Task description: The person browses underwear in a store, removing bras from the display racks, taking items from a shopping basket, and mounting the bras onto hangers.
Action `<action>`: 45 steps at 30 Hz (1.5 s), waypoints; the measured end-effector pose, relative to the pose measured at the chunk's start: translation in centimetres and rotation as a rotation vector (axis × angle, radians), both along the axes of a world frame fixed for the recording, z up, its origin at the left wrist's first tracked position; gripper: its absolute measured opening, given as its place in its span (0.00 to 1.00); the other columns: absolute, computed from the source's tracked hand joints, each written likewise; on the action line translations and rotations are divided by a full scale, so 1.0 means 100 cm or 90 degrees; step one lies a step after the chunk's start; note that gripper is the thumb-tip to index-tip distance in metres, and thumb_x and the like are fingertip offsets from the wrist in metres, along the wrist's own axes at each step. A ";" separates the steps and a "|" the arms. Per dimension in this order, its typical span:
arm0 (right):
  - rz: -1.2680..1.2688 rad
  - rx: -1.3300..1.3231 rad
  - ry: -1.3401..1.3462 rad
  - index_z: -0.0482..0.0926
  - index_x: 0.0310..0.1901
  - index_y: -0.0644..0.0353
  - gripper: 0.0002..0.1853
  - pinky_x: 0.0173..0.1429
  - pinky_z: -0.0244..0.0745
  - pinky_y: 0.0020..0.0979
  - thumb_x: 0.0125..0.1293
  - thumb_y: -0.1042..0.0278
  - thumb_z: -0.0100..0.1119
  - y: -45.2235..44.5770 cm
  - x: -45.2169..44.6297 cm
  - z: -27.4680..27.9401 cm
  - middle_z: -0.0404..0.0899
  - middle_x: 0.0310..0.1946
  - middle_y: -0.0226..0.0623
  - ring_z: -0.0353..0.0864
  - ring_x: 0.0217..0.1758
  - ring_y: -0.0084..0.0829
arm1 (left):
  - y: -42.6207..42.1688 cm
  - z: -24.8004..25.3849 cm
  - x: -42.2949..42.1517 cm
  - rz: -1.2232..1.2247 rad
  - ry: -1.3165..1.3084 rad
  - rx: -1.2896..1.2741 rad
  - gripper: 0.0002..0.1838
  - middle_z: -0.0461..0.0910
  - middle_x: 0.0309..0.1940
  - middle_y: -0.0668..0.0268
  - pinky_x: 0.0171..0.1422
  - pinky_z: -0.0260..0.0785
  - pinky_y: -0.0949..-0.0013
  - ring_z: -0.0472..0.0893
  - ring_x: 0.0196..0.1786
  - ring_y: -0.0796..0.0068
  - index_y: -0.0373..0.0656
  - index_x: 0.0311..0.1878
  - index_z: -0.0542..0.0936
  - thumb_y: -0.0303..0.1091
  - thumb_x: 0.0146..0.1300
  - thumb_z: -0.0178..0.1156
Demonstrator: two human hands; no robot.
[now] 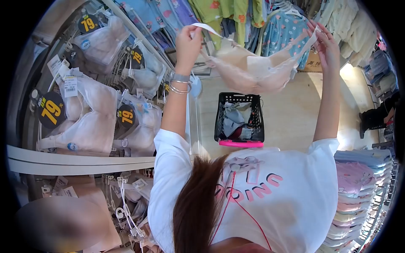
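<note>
A pale pink bra (253, 76) hangs in the air between my two raised hands, its cups sagging in the middle. My left hand (188, 46) is closed on one strap at the upper left, with a watch and bangles on that wrist. At the upper right, my right hand (327, 45) pinches the other strap. Below the bra, a black basket (219, 122) with a pink handle (240, 144) stands on the floor and holds several grey, white and red items.
Racks at the left carry packaged bras (90, 114) with round black 79 tags (51, 110). Hanging clothes (215, 12) line the back. Folded or hung garments (354, 181) fill the right side, where a person's dark sleeve (377, 118) shows at the edge.
</note>
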State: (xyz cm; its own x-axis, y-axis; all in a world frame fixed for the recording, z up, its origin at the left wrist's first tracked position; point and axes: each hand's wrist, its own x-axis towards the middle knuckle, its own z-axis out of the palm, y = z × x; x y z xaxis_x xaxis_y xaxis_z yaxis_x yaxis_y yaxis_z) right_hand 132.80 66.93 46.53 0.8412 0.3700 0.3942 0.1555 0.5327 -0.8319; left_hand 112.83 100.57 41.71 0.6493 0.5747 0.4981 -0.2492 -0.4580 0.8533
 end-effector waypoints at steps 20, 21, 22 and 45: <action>0.034 -0.062 0.082 0.68 0.54 0.76 0.18 0.66 0.69 0.34 0.68 0.72 0.51 0.008 0.089 -0.035 0.73 0.55 0.51 0.74 0.58 0.39 | -0.044 0.028 0.044 -0.362 -0.044 -0.326 0.14 0.79 0.34 0.63 0.40 0.78 0.72 0.83 0.39 0.69 0.33 0.52 0.76 0.26 0.64 0.55; 0.054 -0.079 0.081 0.70 0.53 0.73 0.18 0.64 0.70 0.33 0.68 0.69 0.53 0.010 0.087 -0.042 0.74 0.53 0.47 0.76 0.56 0.36 | -0.047 0.023 0.037 -0.314 -0.037 -0.297 0.13 0.79 0.33 0.66 0.42 0.77 0.72 0.83 0.38 0.73 0.36 0.51 0.78 0.29 0.65 0.57; 0.099 -0.099 0.082 0.73 0.52 0.69 0.17 0.61 0.70 0.31 0.68 0.65 0.55 0.012 0.082 -0.053 0.76 0.51 0.41 0.77 0.52 0.32 | -0.047 0.015 0.025 -0.303 -0.019 -0.291 0.15 0.80 0.36 0.64 0.42 0.77 0.71 0.83 0.40 0.71 0.36 0.53 0.77 0.27 0.64 0.56; 0.638 -0.778 -0.471 0.78 0.31 0.68 0.17 0.37 0.74 0.48 0.57 0.57 0.60 0.031 -0.238 -0.394 0.79 0.25 0.57 0.81 0.32 0.55 | -0.199 -0.354 -0.157 0.147 0.698 0.054 0.15 0.81 0.23 0.56 0.31 0.72 0.54 0.81 0.25 0.53 0.46 0.24 0.84 0.47 0.49 0.58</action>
